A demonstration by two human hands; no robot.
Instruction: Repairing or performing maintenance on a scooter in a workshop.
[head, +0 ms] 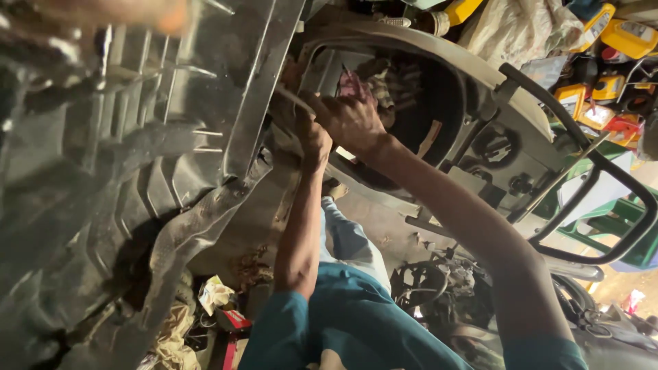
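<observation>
Both hands (pixel 336 127) gripping pale cable (pixel 293 98) at scooter underseat compartment (pixel 439 89).

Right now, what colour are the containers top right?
Yellow containers, clearest in the head view.

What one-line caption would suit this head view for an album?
Both hands, left hand and right hand, reach into a scooter's open under-seat compartment beside its raised seat underside.

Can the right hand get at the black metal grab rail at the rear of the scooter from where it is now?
Probably yes. The right hand is at the rim of the open under-seat compartment, beside the left hand. The black grab rail lies farther along the body, with nothing visible between; the hand would first have to let go of its work.
</observation>
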